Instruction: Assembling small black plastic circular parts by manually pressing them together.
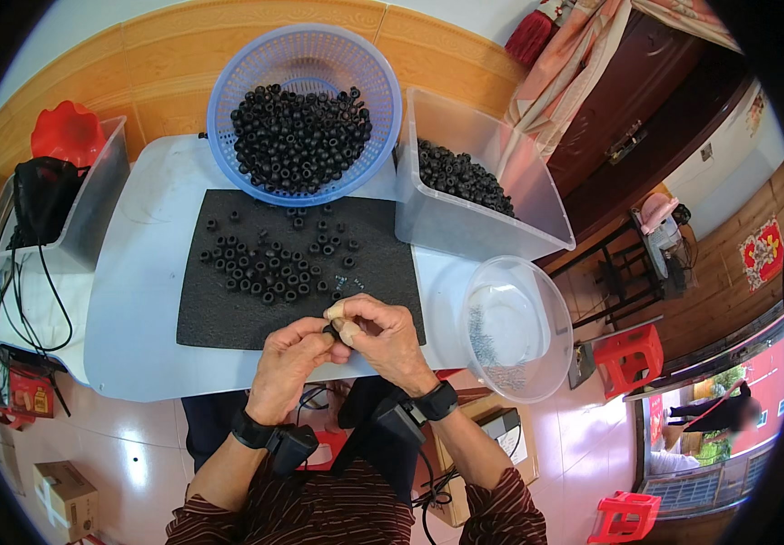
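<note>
My left hand (285, 361) is closed, its thumb and fingers pinching a small black round part (331, 331) over the near edge of the black mat (383, 236). Against it presses my right hand (388, 341), also closed, with tan covers on the thumb and forefinger; whatever its fingertips hold is hidden. Beyond my hands, many loose black hollow parts (269, 263) are scattered on the mat. A little pile of small metal screws or pins (348, 282) lies just past my right fingertips.
A blue basket (219, 82) of black parts stands at the back. Right of it are a clear bin (492, 234) with more parts and a clear round tub (551, 318) of small metal pieces. Cables hang from a bin (106, 182) at left. A person (724, 411) is outside.
</note>
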Tool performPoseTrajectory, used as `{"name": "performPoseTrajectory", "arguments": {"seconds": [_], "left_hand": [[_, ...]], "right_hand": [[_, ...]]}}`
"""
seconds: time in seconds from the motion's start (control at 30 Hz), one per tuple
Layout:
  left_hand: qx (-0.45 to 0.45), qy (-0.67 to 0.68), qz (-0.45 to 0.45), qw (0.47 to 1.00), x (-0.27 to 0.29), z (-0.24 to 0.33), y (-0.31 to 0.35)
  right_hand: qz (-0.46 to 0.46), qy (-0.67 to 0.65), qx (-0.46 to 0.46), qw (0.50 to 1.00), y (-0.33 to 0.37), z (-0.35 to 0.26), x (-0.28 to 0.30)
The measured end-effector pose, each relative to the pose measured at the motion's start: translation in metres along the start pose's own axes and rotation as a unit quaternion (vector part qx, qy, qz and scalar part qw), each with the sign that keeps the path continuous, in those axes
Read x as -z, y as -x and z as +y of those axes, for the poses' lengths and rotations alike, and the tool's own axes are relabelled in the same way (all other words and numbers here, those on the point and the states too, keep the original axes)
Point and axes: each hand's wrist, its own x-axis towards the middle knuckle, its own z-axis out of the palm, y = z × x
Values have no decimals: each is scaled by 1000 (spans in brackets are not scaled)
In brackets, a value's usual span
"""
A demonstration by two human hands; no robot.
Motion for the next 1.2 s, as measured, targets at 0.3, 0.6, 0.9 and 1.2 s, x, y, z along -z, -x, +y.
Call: {"name": "performPoseTrajectory", "arguments": {"seconds": [0.3,0.6,0.9,1.2], "left_hand": [[-29,21,6,999,-6,-2,-1],[-32,41,19,998,-8,0,1],[0,65,17,998,-2,-1,-2],[28,79,29,996,-5,-1,-4]], "right_hand": [[54,-27,-7,998,5,0,-11],[23,55,88,994,10,6,0],[62,82,119,987,13,19,-16],[108,131,146,975,14,20,-24]]}}
